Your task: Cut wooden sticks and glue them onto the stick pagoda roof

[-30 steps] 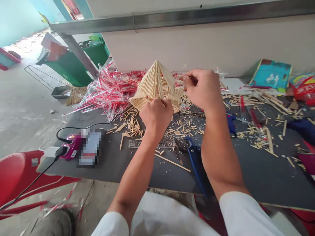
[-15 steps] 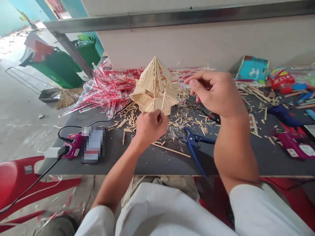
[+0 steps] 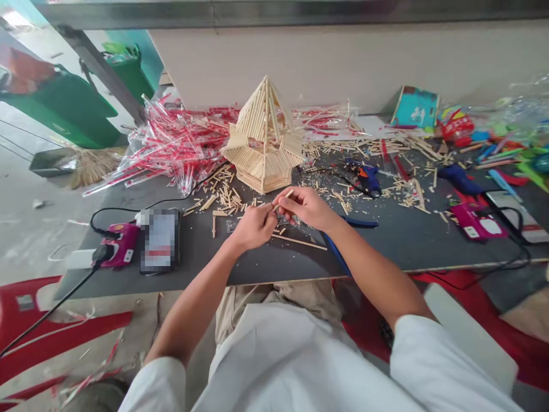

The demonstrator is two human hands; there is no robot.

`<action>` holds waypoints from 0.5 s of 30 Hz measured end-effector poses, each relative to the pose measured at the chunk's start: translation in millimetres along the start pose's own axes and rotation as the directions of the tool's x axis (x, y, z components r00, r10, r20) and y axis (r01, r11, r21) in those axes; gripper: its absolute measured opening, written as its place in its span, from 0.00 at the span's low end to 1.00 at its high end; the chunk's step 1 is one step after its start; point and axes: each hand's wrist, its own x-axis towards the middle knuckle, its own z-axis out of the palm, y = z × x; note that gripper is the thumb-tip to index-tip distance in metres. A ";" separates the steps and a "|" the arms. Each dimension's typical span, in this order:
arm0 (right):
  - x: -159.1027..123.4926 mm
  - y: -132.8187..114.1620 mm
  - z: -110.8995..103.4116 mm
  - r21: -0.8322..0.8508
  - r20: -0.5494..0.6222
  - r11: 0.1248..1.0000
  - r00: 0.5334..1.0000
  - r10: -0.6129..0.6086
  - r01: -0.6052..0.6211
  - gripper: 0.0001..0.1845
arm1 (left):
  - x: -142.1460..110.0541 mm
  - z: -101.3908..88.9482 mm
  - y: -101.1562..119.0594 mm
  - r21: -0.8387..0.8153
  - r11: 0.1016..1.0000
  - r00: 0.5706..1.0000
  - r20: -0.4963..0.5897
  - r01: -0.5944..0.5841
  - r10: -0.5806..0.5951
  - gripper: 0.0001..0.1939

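Note:
My right hand (image 3: 306,207) pinches a short wooden stick (image 3: 286,197) between thumb and fingers, just in front of the model. Beside it, almost touching, my left hand (image 3: 256,227) is closed with its fingertips together; what it grips, if anything, is too small to make out. Behind both hands stands a pagoda-like model (image 3: 265,154) made of pale wooden sticks, with a pointed, partly slatted roof over a flared lower tier. A long thin stick (image 3: 300,241) lies on the table below my hands. Blue-handled cutters (image 3: 360,222) are partly covered by my right forearm.
Cut stick pieces (image 3: 227,197) litter the dark table (image 3: 206,263). Red-and-clear plastic wrappers (image 3: 180,143) are heaped at the back left. A phone (image 3: 160,240) and purple power strip (image 3: 122,245) lie left. Blue glue guns (image 3: 366,176) with cords and another purple strip (image 3: 480,220) are right.
My right hand has come down and left from its raised position to meet my left hand, and now holds the stick. The view has tilted downward.

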 end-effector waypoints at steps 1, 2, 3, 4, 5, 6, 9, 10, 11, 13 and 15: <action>3.9 5.2 2.1 0.005 -0.006 1.000 1.000 -0.007 0.007 0.23 | 1.2 -0.3 -2.6 -0.008 1.000 1.000 0.008 0.000 0.000 0.12; 6.1 9.8 3.1 0.008 -0.017 1.000 1.000 -0.014 0.014 0.23 | 2.4 -0.5 -4.6 -0.015 1.000 1.000 0.019 0.003 -0.003 0.12; 6.7 13.7 3.3 0.014 -0.030 1.000 0.999 -0.019 0.019 0.22 | 3.4 -0.6 -5.9 -0.022 1.000 0.999 0.033 0.009 -0.008 0.12; 6.3 17.0 2.9 0.019 -0.046 1.000 0.999 -0.023 0.024 0.21 | 4.5 -0.2 -6.7 -0.027 0.999 0.999 0.044 0.017 -0.016 0.12; 5.2 19.6 2.2 0.025 -0.062 0.999 0.998 -0.024 0.026 0.20 | 5.4 0.5 -7.1 -0.032 0.999 0.998 0.054 0.027 -0.025 0.12; 3.8 21.7 1.3 0.030 -0.077 0.999 0.997 -0.025 0.028 0.19 | 6.3 1.6 -7.1 -0.036 0.999 0.997 0.064 0.036 -0.034 0.12; -0.1 26.1 -0.3 0.030 -0.106 0.999 0.994 -0.036 0.040 0.18 | 7.9 6.0 -7.4 -0.036 0.997 0.994 0.087 0.066 -0.063 0.12; -0.9 27.2 -0.4 0.027 -0.112 0.999 0.993 -0.042 0.045 0.18 | 8.0 7.3 -7.7 -0.031 0.997 0.993 0.092 0.078 -0.074 0.11; -1.5 28.2 -0.3 0.024 -0.118 0.998 0.992 -0.049 0.052 0.18 | 8.0 8.4 -8.1 -0.026 0.996 0.992 0.096 0.090 -0.087 0.11; -2.2 29.5 0.3 0.029 -0.128 0.998 0.990 -0.059 0.063 0.19 | 8.0 9.5 -8.3 -0.023 0.994 0.989 0.107 0.106 -0.103 0.10; -2.8 29.8 1.2 0.039 -0.137 0.997 0.988 -0.066 0.072 0.19 | 8.3 9.7 -7.5 -0.027 0.993 0.987 0.118 0.113 -0.109 0.10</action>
